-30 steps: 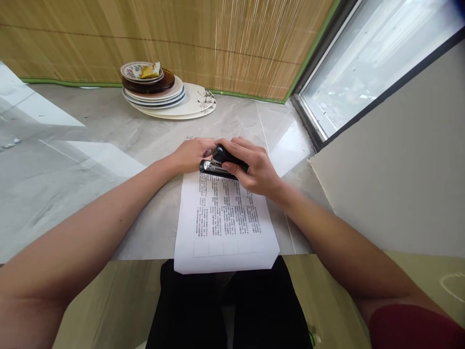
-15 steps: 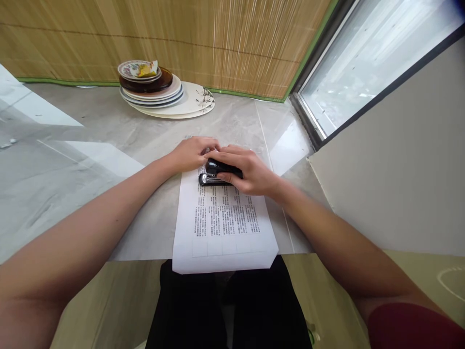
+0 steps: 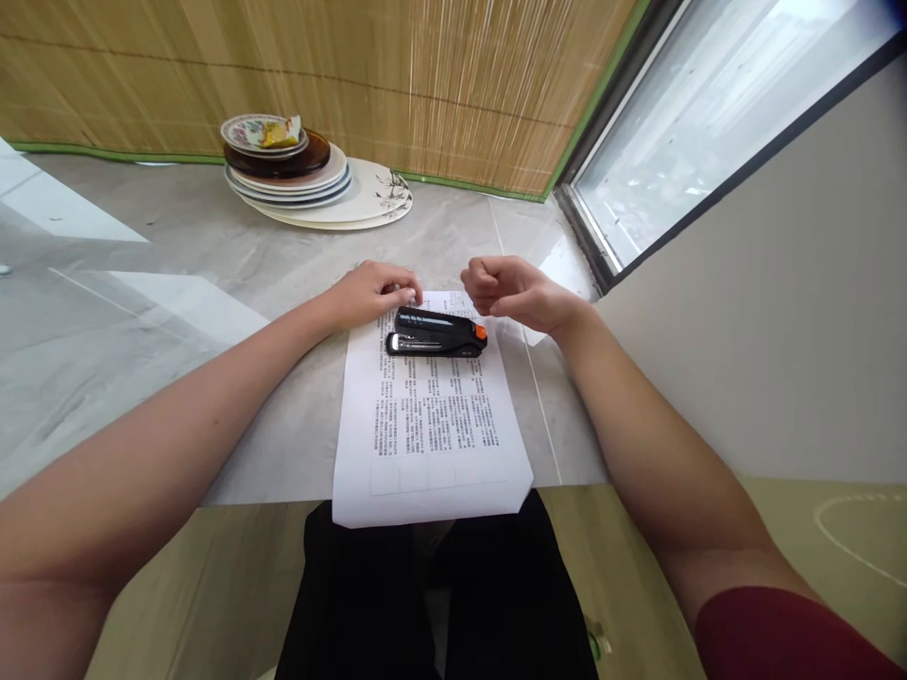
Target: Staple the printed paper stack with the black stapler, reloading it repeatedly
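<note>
Released since the frame 0.5 s earlier, the stapler [image 3: 437,332] now lies crosswise on the printed paper [image 3: 436,425], and the right hand [image 3: 521,293] is off it, drawn away to the far right. Its place on the paper is much the same as in that frame. That hand is closed in a loose fist, fingers curled in and thumb against them, just above the paper's far right corner; whether anything small sits inside, I cannot tell.

Left hand [image 3: 372,293] rests at the far left corner of the paper, fingers bent down and lightly gathered; what, if anything, the tips pinch is hidden. Its position there probably steadies the paper, whose near edge hangs over the countertop [image 3: 283,444] towards the lap. The stapler's weight likely helps to hold the middle flat.

The stapler's nose points left, near the left hand, and its orange-tipped end faces right, which seems to suit a right-hand grip. Its top arm stands apart from the base. Further back, against the blind [image 3: 283,57], stacked plates [image 3: 335,170] appear set aside to leave room for the paper.
</note>
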`<state>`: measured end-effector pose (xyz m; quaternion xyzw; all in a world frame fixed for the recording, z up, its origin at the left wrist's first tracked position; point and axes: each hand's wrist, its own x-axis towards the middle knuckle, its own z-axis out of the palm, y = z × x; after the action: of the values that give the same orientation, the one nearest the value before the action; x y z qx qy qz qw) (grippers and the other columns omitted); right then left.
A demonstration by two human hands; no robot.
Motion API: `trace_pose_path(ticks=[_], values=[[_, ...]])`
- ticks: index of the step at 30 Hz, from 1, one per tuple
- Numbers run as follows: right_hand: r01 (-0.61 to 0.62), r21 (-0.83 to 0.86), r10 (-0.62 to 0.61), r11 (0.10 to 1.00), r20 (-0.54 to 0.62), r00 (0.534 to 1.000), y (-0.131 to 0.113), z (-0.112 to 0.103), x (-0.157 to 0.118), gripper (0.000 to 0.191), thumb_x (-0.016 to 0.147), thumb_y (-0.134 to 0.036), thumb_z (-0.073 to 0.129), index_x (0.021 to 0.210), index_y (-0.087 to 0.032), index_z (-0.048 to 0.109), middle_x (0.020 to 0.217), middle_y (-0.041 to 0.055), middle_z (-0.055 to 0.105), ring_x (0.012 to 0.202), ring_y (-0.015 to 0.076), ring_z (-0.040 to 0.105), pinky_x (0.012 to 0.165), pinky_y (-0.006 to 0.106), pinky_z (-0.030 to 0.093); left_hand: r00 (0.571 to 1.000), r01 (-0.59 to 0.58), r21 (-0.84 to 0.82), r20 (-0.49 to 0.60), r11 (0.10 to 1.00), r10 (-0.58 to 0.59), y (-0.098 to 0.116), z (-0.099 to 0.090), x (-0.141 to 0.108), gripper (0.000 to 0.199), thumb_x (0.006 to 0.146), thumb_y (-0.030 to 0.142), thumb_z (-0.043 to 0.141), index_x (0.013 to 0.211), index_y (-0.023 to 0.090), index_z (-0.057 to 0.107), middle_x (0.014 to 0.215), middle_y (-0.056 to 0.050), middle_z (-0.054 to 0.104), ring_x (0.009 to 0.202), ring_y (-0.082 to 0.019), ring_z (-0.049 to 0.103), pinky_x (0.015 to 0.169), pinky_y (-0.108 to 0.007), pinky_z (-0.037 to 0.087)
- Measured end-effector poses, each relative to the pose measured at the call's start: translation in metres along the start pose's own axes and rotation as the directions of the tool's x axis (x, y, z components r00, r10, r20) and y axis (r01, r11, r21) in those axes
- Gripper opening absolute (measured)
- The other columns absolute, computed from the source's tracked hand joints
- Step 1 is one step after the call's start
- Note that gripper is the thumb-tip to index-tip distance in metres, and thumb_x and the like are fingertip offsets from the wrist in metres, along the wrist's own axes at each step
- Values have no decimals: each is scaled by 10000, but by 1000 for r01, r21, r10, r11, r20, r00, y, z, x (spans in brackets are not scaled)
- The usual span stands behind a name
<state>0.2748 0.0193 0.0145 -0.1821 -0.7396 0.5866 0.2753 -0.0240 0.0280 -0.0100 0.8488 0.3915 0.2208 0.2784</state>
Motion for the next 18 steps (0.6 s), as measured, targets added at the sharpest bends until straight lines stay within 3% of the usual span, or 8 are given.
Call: trace_pose_path(ticks=[2, 6, 12, 18], values=[[5, 12, -6, 1000, 64, 998, 0, -1, -3, 483, 798, -198, 792, 693, -262, 325, 688, -62, 327, 643, 123, 301, 564, 294, 258, 1000, 8, -13, 2, 1000, -8, 0, -1, 0, 246, 948, 346, 625, 959, 217, 835, 797, -27, 734, 688, -163, 535, 695, -311, 381], [14, -25, -10, 1000, 180, 984, 0, -1, -6, 623, 870, -203, 820, 642, -255, 242, 640, -81, 260, 620, 109, 250, 573, 300, 243, 1000, 27, -38, 3, 999, -27, -2, -1, 0, 269, 962, 369, 616, 959, 214, 836, 778, -29, 729, 692, -166, 565, 704, -311, 401], [1, -44, 8, 999, 194, 981, 1, 1, -5, 672, 899, -214, 823, 611, -243, 217, 620, -85, 239, 606, 97, 216, 554, 296, 217, 1000, 31, -46, 2, 998, -31, -5, -1, 1, 300, 980, 400, 604, 969, 206, 832, 803, -43, 748, 740, -177, 633, 720, -312, 431], [-16, -19, 20, 1000, 214, 977, 3, 3, -1, 685, 904, -294, 845, 610, -250, 228, 585, -92, 243, 583, 96, 243, 530, 282, 259, 1000, 22, -90, 0, 996, -22, -3, -4, 2, 315, 980, 409, 598, 969, 194, 828, 790, -35, 736, 695, -156, 588, 695, -298, 430]])
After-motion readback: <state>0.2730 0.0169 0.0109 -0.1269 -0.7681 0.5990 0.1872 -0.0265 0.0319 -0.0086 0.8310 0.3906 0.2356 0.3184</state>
